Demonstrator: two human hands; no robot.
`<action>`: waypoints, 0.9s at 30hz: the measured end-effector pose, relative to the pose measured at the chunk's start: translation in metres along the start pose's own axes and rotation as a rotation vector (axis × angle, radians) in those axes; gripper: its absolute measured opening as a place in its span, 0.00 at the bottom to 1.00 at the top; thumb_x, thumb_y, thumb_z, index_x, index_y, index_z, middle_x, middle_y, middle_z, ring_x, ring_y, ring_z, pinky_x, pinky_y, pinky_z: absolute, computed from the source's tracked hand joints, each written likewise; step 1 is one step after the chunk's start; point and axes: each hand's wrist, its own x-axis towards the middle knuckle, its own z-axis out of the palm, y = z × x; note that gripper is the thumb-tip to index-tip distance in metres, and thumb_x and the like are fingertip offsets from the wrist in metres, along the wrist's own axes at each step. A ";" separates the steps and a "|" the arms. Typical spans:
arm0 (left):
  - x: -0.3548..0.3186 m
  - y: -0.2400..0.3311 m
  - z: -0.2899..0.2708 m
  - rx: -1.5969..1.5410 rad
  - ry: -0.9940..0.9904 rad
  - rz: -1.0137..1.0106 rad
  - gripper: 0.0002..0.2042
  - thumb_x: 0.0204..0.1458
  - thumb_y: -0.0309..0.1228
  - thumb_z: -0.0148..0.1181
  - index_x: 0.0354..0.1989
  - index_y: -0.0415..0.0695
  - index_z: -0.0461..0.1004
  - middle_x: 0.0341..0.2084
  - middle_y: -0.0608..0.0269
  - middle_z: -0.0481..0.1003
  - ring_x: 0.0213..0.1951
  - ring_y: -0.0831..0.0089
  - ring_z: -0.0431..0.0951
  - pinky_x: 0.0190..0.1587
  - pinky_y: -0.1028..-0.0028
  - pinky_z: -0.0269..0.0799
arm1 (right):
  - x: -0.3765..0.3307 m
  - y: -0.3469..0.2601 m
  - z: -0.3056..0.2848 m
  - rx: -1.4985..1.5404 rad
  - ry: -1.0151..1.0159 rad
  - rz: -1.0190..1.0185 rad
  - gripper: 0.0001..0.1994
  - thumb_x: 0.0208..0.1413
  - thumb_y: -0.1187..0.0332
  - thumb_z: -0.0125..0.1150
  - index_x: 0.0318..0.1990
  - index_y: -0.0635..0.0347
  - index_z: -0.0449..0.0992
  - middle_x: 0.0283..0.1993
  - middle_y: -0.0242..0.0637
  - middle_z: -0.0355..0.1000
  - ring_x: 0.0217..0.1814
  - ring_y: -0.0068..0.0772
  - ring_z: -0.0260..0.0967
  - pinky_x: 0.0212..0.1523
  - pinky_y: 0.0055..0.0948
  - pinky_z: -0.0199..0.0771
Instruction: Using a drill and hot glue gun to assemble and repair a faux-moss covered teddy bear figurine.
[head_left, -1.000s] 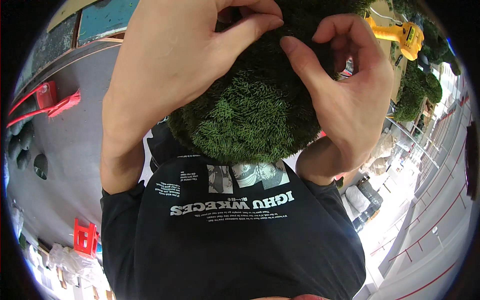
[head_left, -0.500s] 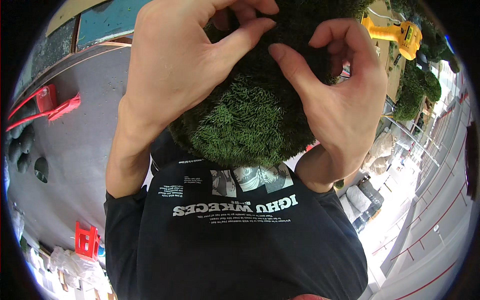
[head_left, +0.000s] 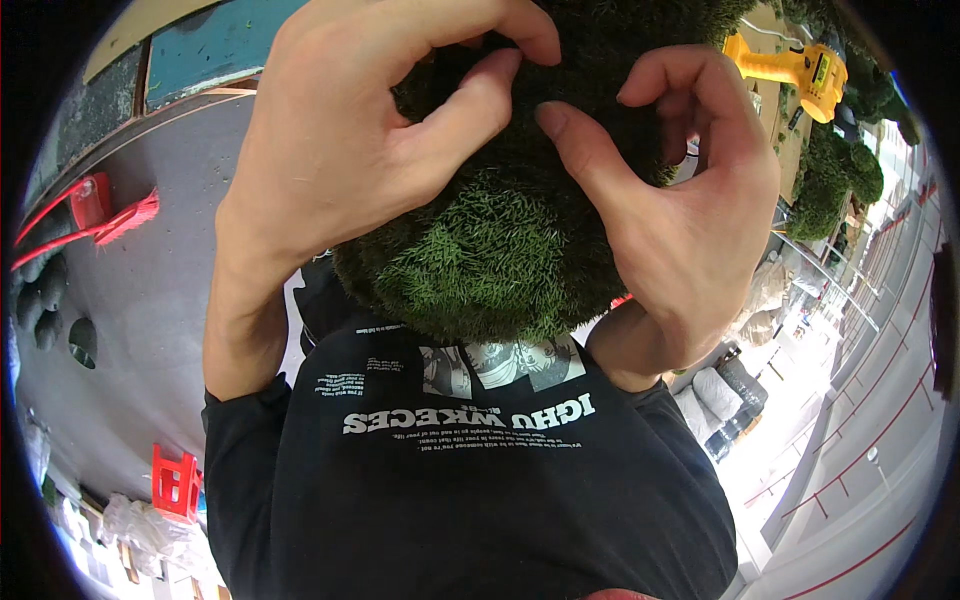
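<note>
Above a grey workshop floor (head_left: 130,300), left hand (head_left: 340,150) and right hand (head_left: 690,210) pinch a green turf-covered ball (head_left: 500,250) with curled fingers; a loose pinch could tear out tufts.

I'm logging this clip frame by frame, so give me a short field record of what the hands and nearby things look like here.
Left hand: left hand pressed on the upper left of the green turf ball, fingers curled into the grass.
Right hand: right hand on the ball's right side, thumb pushing into the grass.
Held thing: rounded shape covered in green artificial grass, held close under the camera.
Clothing: black T-shirt with white print.
Behind, upper right: yellow power drill and more green turf shapes.
Left side: red plastic stool on grey floor.
</note>
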 end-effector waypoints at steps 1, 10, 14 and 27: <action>0.000 0.002 -0.002 0.000 -0.005 -0.003 0.10 0.47 0.17 0.68 0.38 0.42 0.86 0.29 0.61 0.71 0.32 0.70 0.75 0.32 0.72 0.68 | 0.000 -0.002 0.000 0.028 0.010 0.026 0.19 0.42 0.68 0.86 0.37 0.58 0.78 0.32 0.20 0.69 0.34 0.15 0.62 0.36 0.21 0.61; 0.006 0.013 -0.003 0.025 -0.031 -0.141 0.08 0.46 0.18 0.75 0.35 0.40 0.87 0.29 0.63 0.75 0.32 0.74 0.77 0.33 0.74 0.70 | -0.003 -0.012 -0.003 0.180 -0.004 0.008 0.19 0.44 0.69 0.85 0.37 0.59 0.77 0.32 0.21 0.70 0.34 0.14 0.64 0.36 0.19 0.62; 0.005 0.030 -0.001 0.231 -0.065 -0.167 0.08 0.46 0.18 0.74 0.35 0.40 0.87 0.30 0.63 0.76 0.33 0.72 0.79 0.34 0.73 0.72 | 0.001 0.003 0.002 0.049 -0.004 -0.039 0.18 0.44 0.69 0.85 0.37 0.59 0.77 0.32 0.21 0.70 0.34 0.14 0.65 0.36 0.19 0.63; 0.023 0.054 -0.007 0.285 -0.167 -0.196 0.06 0.48 0.23 0.73 0.35 0.40 0.85 0.30 0.60 0.77 0.33 0.69 0.81 0.37 0.71 0.76 | 0.001 -0.001 -0.002 0.050 -0.032 -0.008 0.18 0.46 0.71 0.84 0.38 0.61 0.76 0.32 0.22 0.71 0.33 0.13 0.66 0.36 0.18 0.64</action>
